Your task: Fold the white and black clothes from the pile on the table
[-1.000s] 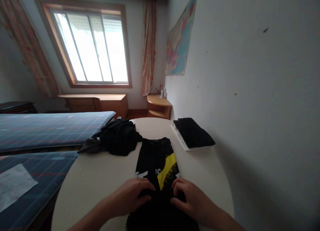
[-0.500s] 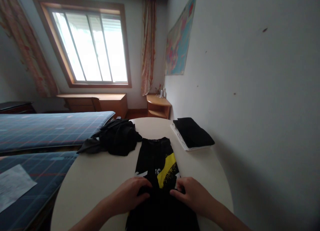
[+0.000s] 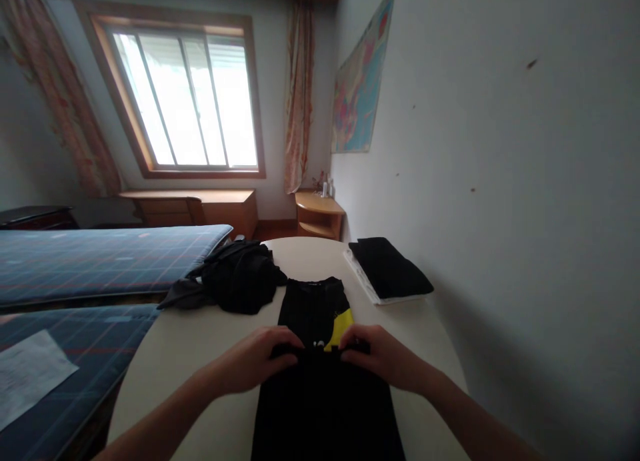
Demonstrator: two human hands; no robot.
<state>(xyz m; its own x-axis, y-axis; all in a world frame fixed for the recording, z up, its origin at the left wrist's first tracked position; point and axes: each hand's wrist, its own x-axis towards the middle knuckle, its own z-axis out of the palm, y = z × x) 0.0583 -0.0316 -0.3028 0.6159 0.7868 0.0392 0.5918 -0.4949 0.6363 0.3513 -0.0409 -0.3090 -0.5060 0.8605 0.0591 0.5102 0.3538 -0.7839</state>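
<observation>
Fingers of the left hand [image 3: 253,362] are curled and closed over the folded edge of the black shirt [image 3: 320,354], thumb tucked under the cloth, the pinch sitting at the fold's left corner. The right hand [image 3: 385,358] mirrors it at the right corner, fingers bent down and closed on the same edge. Both hands grip the cloth rather than resting flat on it, and the fold runs straight between them across the shirt's width.

The shirt lies lengthwise down the middle of the round pale surface [image 3: 200,354], its collar end pointing away toward the window. A yellow patch with white lettering shows just past the fold. The near part of the shirt runs down to the bottom of the view.

Bare surface lies open on both sides of the shirt, wider on the left. Past the shirt's far left corner sits a loose heap of dark clothes [image 3: 235,281], just beside the collar end. To the far right, near the wall, a folded black garment [image 3: 390,268] lies on a white sheet, well apart from the hands. The surface's left rim is close to a bed with a blue checked cover [image 3: 100,254].
</observation>
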